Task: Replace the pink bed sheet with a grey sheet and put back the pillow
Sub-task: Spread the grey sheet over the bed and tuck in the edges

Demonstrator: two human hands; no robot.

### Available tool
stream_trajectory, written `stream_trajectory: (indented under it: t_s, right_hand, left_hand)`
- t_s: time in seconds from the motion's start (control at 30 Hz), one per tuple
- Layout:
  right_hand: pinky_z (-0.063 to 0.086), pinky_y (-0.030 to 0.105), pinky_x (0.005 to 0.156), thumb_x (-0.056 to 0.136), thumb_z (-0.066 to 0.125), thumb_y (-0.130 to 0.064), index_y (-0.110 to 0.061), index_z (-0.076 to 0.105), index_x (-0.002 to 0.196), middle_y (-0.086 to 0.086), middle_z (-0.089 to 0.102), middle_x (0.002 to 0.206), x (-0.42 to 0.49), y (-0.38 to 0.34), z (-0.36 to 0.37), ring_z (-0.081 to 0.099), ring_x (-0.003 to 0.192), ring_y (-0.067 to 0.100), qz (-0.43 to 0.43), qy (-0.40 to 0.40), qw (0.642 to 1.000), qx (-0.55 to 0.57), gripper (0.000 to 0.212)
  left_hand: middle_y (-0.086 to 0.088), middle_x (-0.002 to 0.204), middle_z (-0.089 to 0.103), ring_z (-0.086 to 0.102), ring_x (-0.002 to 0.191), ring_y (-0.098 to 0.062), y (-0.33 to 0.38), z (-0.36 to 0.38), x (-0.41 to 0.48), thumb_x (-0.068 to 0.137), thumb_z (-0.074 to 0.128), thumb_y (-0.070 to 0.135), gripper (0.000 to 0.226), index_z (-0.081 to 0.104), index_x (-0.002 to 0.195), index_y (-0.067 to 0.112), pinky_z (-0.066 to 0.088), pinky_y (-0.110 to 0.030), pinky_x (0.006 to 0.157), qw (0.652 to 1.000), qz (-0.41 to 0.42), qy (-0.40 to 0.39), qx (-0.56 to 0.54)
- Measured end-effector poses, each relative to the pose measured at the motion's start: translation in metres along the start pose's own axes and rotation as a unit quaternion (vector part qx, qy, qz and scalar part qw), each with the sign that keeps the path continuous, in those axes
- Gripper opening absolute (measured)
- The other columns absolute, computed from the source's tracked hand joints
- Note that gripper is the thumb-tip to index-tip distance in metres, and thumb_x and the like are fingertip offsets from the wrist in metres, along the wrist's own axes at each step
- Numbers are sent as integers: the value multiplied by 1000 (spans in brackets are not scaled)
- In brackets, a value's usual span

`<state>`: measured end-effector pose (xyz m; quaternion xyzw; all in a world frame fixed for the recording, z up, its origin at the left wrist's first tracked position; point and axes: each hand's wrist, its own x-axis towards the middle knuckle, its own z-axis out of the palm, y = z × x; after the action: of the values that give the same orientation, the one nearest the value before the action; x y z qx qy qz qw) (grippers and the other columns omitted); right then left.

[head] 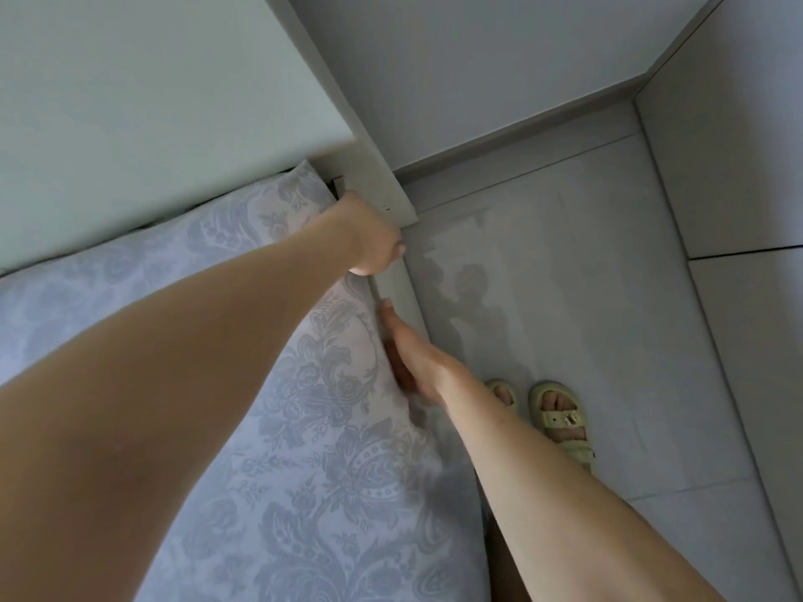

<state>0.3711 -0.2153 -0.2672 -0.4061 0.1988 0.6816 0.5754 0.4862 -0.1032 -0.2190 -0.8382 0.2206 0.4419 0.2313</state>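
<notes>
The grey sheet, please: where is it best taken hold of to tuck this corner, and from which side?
Probably grip the grey sheet at its side edge near the headboard corner, coming from the floor side, where the right hand presses it beside the side rail. On top it lies flat, offering no fold to pinch.

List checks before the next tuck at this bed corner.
1. Sheet laid flat where visible: ok.
2. Pink sheet gone: none in view, ok.
3. Left hand curled at the headboard corner, grip on sheet: cannot tell.
4. Right hand fingers straight, pressed between sheet and rail: ok.
5. Corner tucked: cannot tell, hand hides it.
6. Pillow back: not in view, cannot tell.
</notes>
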Motion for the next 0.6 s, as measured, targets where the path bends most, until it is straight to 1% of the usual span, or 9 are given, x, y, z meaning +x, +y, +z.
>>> stream_trajectory:
  t_s: [0.07,0.1,0.17,0.2,0.3,0.4,0.47,0.53,0.6]
  right_hand:
    - [48,29,81,88,11,-75,-20,61,116,1,68,108,-5,12,-9,63,100,17,-10,8,996,83,79]
    - [48,31,82,90,11,-71,-17,60,119,5,68,111,-13,23,-15,63,101,18,-26,36,989,138,78]
    - [49,30,82,95,16,-62,-9,53,129,10,64,120,-27,60,-26,63,102,19,-54,108,967,223,73]
    - [49,29,84,97,18,-58,-7,50,133,9,63,123,-33,78,-27,62,105,17,-61,129,963,230,69]
    - [40,32,104,98,20,-56,-16,47,138,2,54,137,-41,99,-18,52,123,15,-43,98,977,187,62]
    - [45,32,99,98,17,-57,-15,53,132,2,60,130,-47,73,-11,56,119,19,-9,90,995,50,65]
    - [45,33,99,98,15,-56,-16,52,132,0,56,131,-59,51,-5,53,122,21,-1,124,984,-131,64]
    - [38,40,105,97,13,-58,-16,50,135,2,51,137,-74,39,4,47,127,24,-25,168,927,-335,68]
    - [41,44,102,98,13,-55,-10,58,125,13,58,128,-96,35,19,53,118,29,-75,192,866,-456,69]
  left_hand:
    - [-7,115,63,54,108,-28,-1,0,-10,102,23,33,39,57,113,16,34,-39,98,991,-7,105,-78]
    - [-8,115,63,54,108,-29,-1,1,-17,102,25,33,39,58,113,16,35,-39,96,978,-12,173,-114]
    - [-10,107,66,56,102,-31,-2,7,-37,98,29,32,41,63,111,13,37,-39,89,930,-24,306,-202]
    - [-10,102,68,58,96,-32,-1,12,-50,96,30,31,41,65,108,12,39,-39,85,904,-32,353,-240]
    - [-8,95,70,61,89,-32,8,31,-90,93,39,21,32,67,104,11,43,-39,82,848,-90,431,-296]
    - [-7,96,70,60,93,-31,25,55,-124,93,45,15,27,65,110,11,41,-39,86,824,-169,420,-341]
    - [-7,101,70,59,99,-31,40,68,-147,94,47,13,26,64,114,12,39,-40,90,801,-229,403,-378]
    - [-6,107,69,57,106,-30,60,79,-173,96,46,14,27,62,117,12,37,-39,95,772,-291,378,-419]
    - [-5,111,68,55,110,-29,83,90,-202,97,45,16,29,60,121,14,36,-39,97,742,-350,341,-460]
